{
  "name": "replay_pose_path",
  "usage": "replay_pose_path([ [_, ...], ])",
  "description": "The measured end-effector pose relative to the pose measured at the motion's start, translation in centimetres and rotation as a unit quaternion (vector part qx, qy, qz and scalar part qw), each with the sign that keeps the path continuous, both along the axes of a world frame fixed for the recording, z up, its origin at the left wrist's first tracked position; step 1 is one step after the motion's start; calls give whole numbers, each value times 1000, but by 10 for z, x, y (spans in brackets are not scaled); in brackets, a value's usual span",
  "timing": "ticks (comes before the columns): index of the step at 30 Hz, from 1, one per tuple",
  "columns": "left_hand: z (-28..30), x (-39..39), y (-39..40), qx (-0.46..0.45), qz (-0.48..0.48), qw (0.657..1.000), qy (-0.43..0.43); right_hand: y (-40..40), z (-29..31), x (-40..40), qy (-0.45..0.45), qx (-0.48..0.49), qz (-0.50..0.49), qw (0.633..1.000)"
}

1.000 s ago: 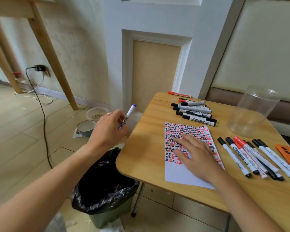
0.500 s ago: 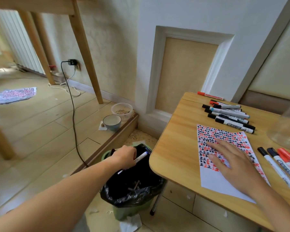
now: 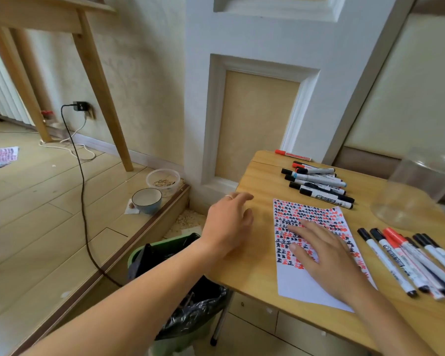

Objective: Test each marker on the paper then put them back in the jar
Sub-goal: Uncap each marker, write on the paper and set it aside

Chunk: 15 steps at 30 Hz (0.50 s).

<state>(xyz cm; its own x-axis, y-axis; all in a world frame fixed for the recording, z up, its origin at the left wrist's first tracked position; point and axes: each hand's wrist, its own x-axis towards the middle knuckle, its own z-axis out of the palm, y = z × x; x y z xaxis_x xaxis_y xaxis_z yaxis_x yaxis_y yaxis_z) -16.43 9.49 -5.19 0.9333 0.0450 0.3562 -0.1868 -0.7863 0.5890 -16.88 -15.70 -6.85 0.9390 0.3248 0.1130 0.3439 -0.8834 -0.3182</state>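
Observation:
A white paper (image 3: 316, 291) covered in red and black marks lies on the wooden table (image 3: 257, 265). My right hand (image 3: 329, 255) presses flat on it, fingers spread. My left hand (image 3: 229, 224) hovers over the table's left edge, empty, fingers loosely apart. One pile of markers (image 3: 319, 183) lies at the back of the table. A second row of markers (image 3: 406, 263) lies right of the paper. A clear plastic jar (image 3: 416, 188) stands at the back right; no marker shows inside it.
A green bin with a black bag (image 3: 190, 312) stands on the floor under the table's left edge. A bowl (image 3: 147, 200), a plastic tub (image 3: 163, 181) and a black cable (image 3: 82, 191) lie on the floor to the left.
My left hand carried a blue-capped marker down to the bin, let it go there, and has come back up empty to the table's left edge. My right hand stayed on the paper.

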Motion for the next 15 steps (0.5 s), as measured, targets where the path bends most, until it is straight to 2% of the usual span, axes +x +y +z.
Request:
replay_pose_path([
  [2,-5,3,-21,47,-50,997,19,1,-2,1,-4,-5,2,1000],
  [5,-11,14,-41,102,-75,991,45,3,-2,2,-5,-5,2,1000],
  [15,-17,33,-77,151,-110,980,70,-2,8,4,26,50,0,998],
])
